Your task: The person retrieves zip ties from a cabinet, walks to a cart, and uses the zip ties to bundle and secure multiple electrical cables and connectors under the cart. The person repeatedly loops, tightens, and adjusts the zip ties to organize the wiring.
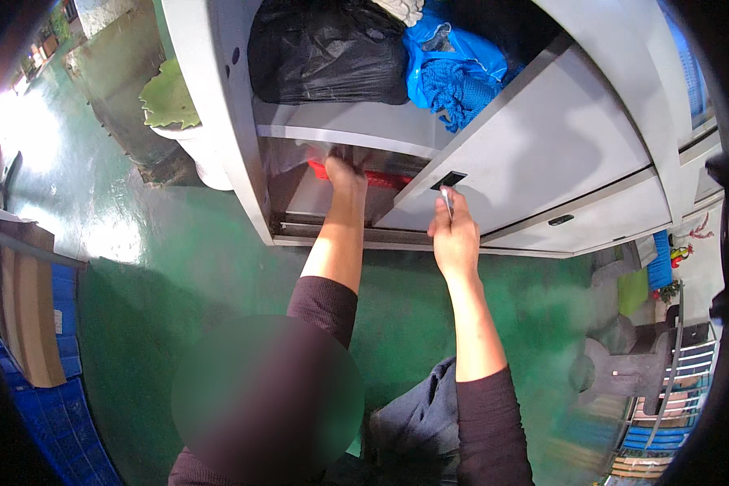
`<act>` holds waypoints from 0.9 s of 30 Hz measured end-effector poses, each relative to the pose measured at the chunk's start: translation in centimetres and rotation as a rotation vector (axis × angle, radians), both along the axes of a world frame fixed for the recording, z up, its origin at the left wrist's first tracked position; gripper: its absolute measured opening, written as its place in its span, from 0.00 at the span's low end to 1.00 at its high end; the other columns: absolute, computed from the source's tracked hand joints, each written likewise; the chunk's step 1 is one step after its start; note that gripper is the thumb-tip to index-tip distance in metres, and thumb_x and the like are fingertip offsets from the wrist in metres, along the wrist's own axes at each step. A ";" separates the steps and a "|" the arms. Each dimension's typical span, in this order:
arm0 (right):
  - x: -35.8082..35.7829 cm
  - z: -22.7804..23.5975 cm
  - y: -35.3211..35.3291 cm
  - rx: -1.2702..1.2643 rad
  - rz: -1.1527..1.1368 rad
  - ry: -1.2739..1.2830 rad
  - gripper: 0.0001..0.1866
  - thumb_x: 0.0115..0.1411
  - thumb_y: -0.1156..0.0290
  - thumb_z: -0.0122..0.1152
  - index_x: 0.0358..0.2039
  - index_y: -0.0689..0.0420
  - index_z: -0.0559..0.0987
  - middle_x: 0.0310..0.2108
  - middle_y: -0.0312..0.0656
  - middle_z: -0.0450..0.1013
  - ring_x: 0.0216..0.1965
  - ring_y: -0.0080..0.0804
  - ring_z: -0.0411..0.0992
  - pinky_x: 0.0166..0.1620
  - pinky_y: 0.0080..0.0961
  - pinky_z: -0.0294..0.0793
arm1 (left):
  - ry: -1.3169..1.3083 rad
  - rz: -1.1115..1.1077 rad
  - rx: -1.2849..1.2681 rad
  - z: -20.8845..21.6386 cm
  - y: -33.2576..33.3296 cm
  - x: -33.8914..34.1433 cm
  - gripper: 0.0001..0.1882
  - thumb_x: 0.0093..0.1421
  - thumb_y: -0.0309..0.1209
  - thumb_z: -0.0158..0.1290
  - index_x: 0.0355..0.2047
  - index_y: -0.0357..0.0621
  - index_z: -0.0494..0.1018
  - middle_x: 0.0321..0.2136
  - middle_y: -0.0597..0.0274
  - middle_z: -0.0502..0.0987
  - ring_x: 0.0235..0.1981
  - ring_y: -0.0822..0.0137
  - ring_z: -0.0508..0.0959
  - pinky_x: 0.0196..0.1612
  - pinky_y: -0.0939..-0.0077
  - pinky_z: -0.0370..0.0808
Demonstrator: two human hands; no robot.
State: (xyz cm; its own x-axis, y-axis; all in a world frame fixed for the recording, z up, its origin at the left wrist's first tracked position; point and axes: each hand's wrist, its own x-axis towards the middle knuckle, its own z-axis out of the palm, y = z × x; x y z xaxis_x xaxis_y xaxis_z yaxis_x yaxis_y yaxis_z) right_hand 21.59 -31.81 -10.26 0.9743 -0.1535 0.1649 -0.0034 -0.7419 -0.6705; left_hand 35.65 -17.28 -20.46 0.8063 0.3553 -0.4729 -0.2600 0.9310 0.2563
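Note:
A grey-white cabinet with a sliding door (pixel 535 130) stands before me, its left side uncovered. My left hand (pixel 344 172) reaches into the lower compartment, beside a bright red strip-like thing (pixel 387 179) that shows on both sides of it. The fingers there are blurred and partly hidden, so I cannot make out their grip. In front of the door, just below its black recessed handle (pixel 449 180), my right hand (pixel 457 235) is closed round a small, thin, pale object (pixel 447 199), whose kind I cannot tell.
On the shelf (pixel 340 134) above my left hand lie a black plastic bag (pixel 328 57) and a blue bag (pixel 462 69) with blue knitted cloth. Left of the cabinet, a green leafy plant (pixel 170 95) rises from a white pot (pixel 198 154). Blue crates (pixel 57 429) line the lower left.

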 end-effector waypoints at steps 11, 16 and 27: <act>4.4 0.8 1.3 -0.342 0.066 -0.061 0.18 0.57 0.60 0.58 0.21 0.62 0.72 0.16 0.51 0.71 0.23 0.50 0.73 0.27 0.41 0.69 | 0.264 -0.336 1.097 -5.1 3.0 -3.8 0.15 0.52 0.35 0.47 0.39 0.43 0.70 0.36 0.49 0.77 0.39 0.47 0.76 0.42 0.58 0.73; 4.6 1.0 6.6 -0.484 0.350 -0.198 0.18 0.59 0.57 0.53 0.23 0.60 0.74 0.19 0.55 0.72 0.25 0.58 0.71 0.30 0.48 0.68 | 0.480 -0.658 1.693 -4.0 4.7 -10.1 0.18 0.53 0.35 0.43 0.41 0.39 0.70 0.37 0.40 0.76 0.43 0.46 0.75 0.47 0.57 0.72; 4.2 2.8 12.9 -0.414 0.439 0.102 0.13 0.60 0.63 0.48 0.29 0.59 0.76 0.23 0.54 0.74 0.30 0.54 0.74 0.34 0.47 0.70 | 0.050 -1.542 1.985 4.4 15.1 -25.4 0.16 0.56 0.39 0.42 0.34 0.43 0.75 0.31 0.48 0.78 0.34 0.49 0.78 0.38 0.57 0.74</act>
